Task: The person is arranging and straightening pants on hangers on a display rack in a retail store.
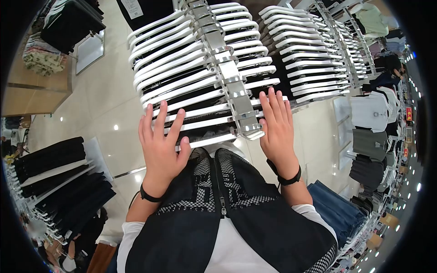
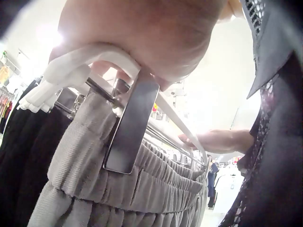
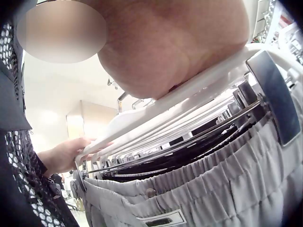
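In the head view my left hand rests on the left ends of the nearest white hangers, its fingers straight and spread. My right hand lies along the right ends of the same row, fingers straight and the thumb beside the metal rail. From the front hanger hang grey trousers with a gathered elastic waistband, held by a shiny metal clip. The right wrist view shows the waistband, with a small label below it. Both palms overlap the hanger tops in the wrist views.
A second row of white hangers stands to the right. Dark trousers hang on a rack at the left, and blue jeans at the lower right. White and grey tops line the right side. Pale glossy floor runs between.
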Demonstrator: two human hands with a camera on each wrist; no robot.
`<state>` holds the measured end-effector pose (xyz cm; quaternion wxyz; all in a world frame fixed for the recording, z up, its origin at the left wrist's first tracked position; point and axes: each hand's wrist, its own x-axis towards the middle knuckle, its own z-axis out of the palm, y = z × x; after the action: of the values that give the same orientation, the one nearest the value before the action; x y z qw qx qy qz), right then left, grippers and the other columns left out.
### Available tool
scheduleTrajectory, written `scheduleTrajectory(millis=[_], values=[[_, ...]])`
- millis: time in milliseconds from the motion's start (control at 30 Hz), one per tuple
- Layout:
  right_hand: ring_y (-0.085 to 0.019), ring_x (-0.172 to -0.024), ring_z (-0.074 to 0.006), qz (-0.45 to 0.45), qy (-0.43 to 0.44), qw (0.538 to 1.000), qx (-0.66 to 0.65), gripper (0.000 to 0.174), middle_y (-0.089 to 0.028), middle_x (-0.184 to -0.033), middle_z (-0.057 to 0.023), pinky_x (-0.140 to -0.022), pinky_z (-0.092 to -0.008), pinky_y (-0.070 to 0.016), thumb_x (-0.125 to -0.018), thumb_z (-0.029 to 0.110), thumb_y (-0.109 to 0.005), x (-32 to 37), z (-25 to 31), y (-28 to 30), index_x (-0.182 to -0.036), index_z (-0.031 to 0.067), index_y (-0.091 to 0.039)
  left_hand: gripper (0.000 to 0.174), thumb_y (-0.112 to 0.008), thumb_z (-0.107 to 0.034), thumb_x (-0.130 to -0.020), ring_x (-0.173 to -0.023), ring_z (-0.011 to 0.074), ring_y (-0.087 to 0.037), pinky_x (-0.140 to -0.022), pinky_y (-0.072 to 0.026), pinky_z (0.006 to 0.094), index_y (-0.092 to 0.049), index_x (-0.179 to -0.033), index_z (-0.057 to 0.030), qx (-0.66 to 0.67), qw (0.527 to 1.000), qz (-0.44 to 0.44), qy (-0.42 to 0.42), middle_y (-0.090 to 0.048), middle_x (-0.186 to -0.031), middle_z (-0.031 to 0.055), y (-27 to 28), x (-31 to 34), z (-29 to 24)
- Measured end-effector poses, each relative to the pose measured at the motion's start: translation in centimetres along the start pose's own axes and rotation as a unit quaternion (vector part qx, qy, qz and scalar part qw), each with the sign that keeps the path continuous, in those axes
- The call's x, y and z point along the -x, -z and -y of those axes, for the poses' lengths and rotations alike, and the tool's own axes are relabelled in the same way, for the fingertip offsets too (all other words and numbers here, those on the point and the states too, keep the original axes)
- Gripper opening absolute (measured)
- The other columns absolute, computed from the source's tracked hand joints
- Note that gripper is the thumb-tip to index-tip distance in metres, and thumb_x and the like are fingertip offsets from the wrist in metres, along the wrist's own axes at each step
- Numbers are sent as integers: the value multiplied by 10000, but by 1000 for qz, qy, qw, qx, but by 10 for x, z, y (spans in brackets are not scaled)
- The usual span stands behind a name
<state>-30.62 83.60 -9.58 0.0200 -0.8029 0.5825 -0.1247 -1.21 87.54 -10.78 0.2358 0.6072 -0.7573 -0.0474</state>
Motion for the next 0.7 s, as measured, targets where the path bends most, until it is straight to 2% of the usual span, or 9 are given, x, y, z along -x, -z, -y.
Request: scheduleTrajectory(millis=[233, 500, 600, 700], values=[[-377, -1492, -392, 21, -36, 999, -3, 652, -419, -1598, -215, -1244, -527, -244, -899, 58, -530, 11, 17, 9, -1546, 54, -452, 660, -588, -184, -832, -1523, 472, -263, -1212, -129, 686, -568, -1492, -168, -10, 997, 79, 20, -382, -1637, 171, 18, -8, -5], [-393, -1483, -385, -21, -62, 998, -6, 660, -421, -1593, -219, -1238, -510, -260, -886, 41, -526, 12, 21, -2, -1542, 46, -456, 622, -595, -171, -821, -1501, 486, -296, -1214, -148, 670, -604, -1441, -129, 41, 997, 56, -25, -408, -1610, 194, 7, -14, 12], [-426, -1448, -401, -42, -53, 998, -6, 630, -464, -1552, -216, -1210, -514, -292, -881, 50, -552, 10, 19, -7, -1508, 39, -492, 592, -611, -177, -820, -1480, 478, -337, -1213, -185, 647, -615, -1407, -100, 39, 998, 29, -37, -455, -1574, 190, 3, -14, 14], [-457, -1406, -413, -121, -38, 991, -45, 588, -503, -1503, -208, -1177, -519, -318, -876, 79, -595, 7, 7, -25, -1457, 20, -529, 566, -630, -186, -821, -1454, 461, -383, -1206, -237, 613, -615, -1375, -68, 54, 998, -25, -20, -505, -1532, 182, -8, -15, 15]])
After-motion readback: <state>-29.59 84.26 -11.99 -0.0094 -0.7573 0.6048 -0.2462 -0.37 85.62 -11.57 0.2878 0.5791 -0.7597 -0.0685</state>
